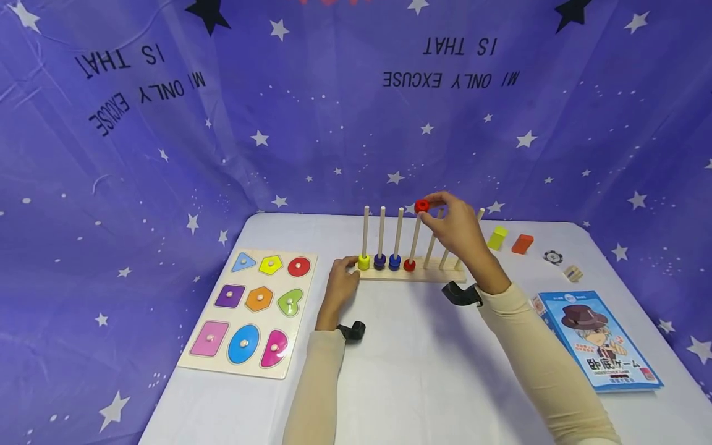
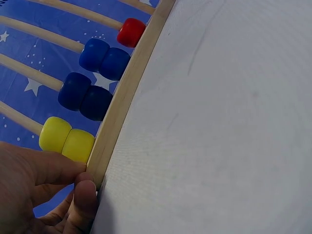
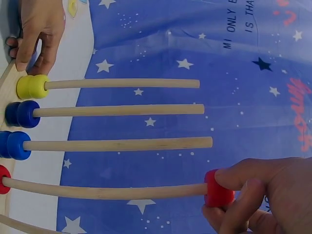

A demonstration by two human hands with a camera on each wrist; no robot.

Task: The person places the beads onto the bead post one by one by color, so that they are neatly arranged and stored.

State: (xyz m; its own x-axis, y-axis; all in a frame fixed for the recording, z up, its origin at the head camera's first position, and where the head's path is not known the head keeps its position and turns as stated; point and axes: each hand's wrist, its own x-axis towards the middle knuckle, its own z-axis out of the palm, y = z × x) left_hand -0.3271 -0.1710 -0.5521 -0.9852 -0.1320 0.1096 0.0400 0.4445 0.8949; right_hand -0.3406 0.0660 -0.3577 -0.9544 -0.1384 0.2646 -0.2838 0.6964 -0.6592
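A wooden rack (image 1: 411,274) with upright pegs stands across the table. Pairs of yellow beads (image 2: 67,140), dark blue beads (image 2: 85,96) and blue beads (image 2: 104,59) sit at the base of the three leftmost pegs. One red bead (image 2: 131,32) lies at the foot of the fourth. My right hand (image 1: 457,227) pinches another red bead (image 3: 219,188) at the top end of that fourth peg (image 3: 107,192). With thumb and fingers, my left hand (image 1: 342,281) grips the rack's left end, beside the yellow beads.
Left of the rack lies a shape puzzle board (image 1: 253,312) with knobbed pieces. To the right are a yellow-green block (image 1: 497,238), an orange-red block (image 1: 522,244), a round chip (image 1: 553,257), a small wooden piece (image 1: 573,273) and a blue game box (image 1: 601,340). A starry purple cloth (image 1: 345,123) hangs behind.
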